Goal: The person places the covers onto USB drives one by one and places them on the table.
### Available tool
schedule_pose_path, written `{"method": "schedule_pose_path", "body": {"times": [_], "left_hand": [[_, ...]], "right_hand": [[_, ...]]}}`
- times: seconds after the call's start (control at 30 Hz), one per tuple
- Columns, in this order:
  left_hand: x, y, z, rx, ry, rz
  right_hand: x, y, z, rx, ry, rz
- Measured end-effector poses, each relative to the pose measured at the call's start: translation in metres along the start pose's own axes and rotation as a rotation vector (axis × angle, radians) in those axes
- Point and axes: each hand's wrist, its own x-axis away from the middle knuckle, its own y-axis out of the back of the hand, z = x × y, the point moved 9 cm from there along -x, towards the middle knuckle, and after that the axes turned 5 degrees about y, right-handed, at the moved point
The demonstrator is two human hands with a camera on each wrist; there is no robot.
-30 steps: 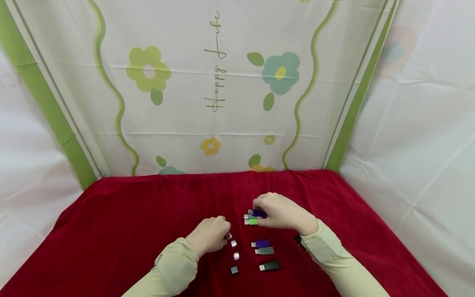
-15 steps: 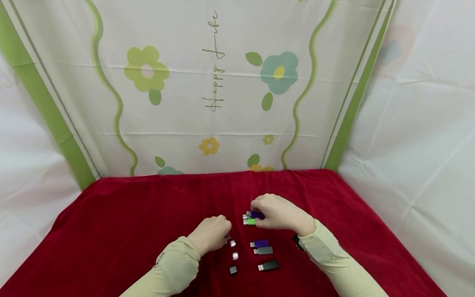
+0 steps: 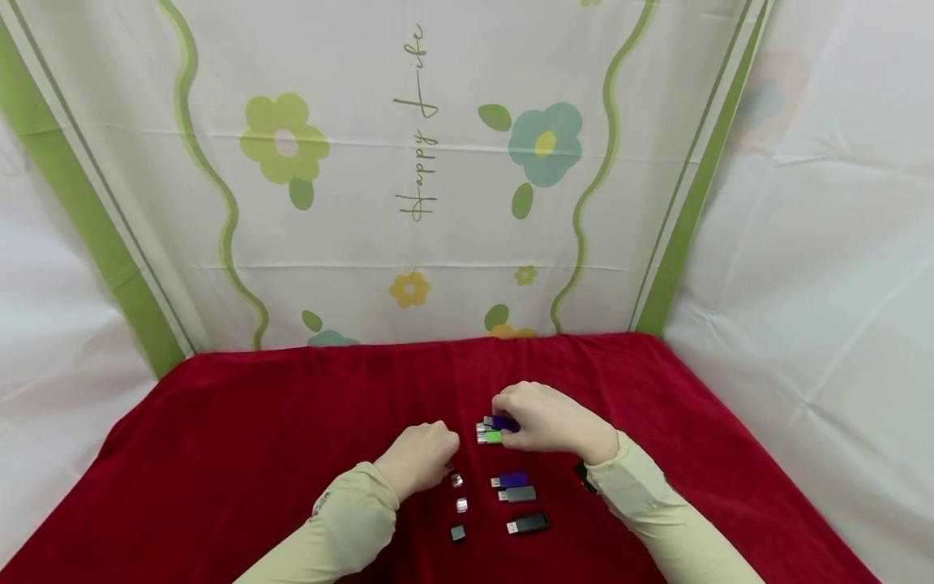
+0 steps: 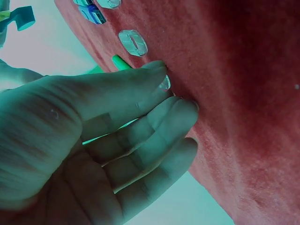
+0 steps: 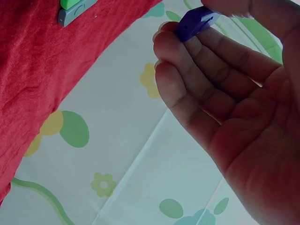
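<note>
My right hand (image 3: 550, 418) pinches a purple USB flash drive (image 5: 194, 23) between thumb and fingers, its metal plug pointing left in the head view. Close under it lie a green flash drive (image 3: 492, 437) and a grey one (image 5: 77, 15), side by side with clear caps over their plugs. My left hand (image 3: 417, 458) is low over the red cloth to the left. Thumb and index finger pinch a small clear cap (image 4: 165, 84), mostly hidden by the fingertips. Another clear cap (image 4: 133, 43) lies near the thumb in the left wrist view.
Nearer me, uncapped purple (image 3: 513, 479), grey (image 3: 520, 493) and black (image 3: 531, 523) flash drives lie on the red cloth (image 3: 277, 438). To their left a clear cap (image 3: 462, 504) and a black cap (image 3: 457, 533) are lined up. A flowered curtain (image 3: 350, 203) hangs behind the table.
My left hand has shifted slightly right, and the clear cap at its fingertips is now more covered in the head view. My right hand stays over the green drive with the purple flash drive.
</note>
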Motion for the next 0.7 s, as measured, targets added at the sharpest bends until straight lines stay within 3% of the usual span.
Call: {"method": "schedule_pose_path", "body": {"times": [0.2,0.7], "left_hand": [[-0.0040,-0.0048,0.0023,0.022,0.018,0.016],[-0.0025,-0.0057,0.0008,-0.112,-0.020,-0.010]], "right_hand": [[-0.0002,0.0010,0.0005,0.004,-0.004,0.005],[-0.0005,-0.0001,0.0022,0.006,0.009,-0.013]]}}
